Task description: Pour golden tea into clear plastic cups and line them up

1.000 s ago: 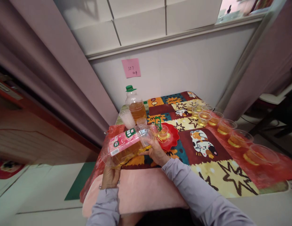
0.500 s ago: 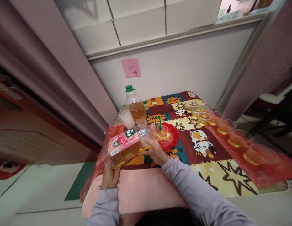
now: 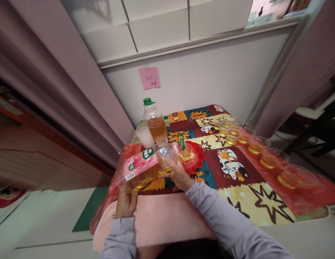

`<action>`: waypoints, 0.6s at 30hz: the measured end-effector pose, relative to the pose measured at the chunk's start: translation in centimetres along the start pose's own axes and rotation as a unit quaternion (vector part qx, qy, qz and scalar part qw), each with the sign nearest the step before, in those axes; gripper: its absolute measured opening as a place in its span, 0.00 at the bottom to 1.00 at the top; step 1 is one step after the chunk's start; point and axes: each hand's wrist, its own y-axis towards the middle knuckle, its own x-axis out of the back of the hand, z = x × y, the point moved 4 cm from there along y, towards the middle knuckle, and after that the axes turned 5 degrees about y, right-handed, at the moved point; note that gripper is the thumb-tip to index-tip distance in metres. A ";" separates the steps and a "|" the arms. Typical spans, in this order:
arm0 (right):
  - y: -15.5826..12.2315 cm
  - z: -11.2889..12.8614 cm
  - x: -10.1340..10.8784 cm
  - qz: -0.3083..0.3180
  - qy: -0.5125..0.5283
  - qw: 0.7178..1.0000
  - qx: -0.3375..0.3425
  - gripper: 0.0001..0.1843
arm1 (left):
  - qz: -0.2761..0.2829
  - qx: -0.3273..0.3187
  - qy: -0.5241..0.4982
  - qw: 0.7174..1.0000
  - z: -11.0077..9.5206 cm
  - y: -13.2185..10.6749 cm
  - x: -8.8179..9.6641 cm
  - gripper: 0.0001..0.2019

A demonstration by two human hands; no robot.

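A large clear bottle [image 3: 141,163] with a pink label and amber liquid lies tilted in both hands, its mouth pointing right. My left hand [image 3: 126,201] supports the base from below. Near the neck, my right hand [image 3: 178,174] is closed round the bottle. Just past the mouth, a clear plastic cup [image 3: 186,152] with some yellow liquid stands on a red scalloped plate [image 3: 197,163]. A green handle-like loop [image 3: 180,140] shows by the bottle's mouth; what it belongs to is partly hidden.
Behind stands a second big bottle [image 3: 156,124] with a green cap, beside stacked clear cups [image 3: 145,136] and a single cup [image 3: 162,139]. Several filled cups [image 3: 258,144] line the table's right side. A pink note [image 3: 149,77] is on the wall.
Both hands keep hold of the tilted bottle, which has hardly moved. The whole view has shifted very slightly.
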 end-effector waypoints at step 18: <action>-0.1 -0.4 -0.6 -0.006 -0.082 0.996 0.039 0.67 | -0.114 -0.205 0.077 0.969 -2.4 -0.9 0.9 0.27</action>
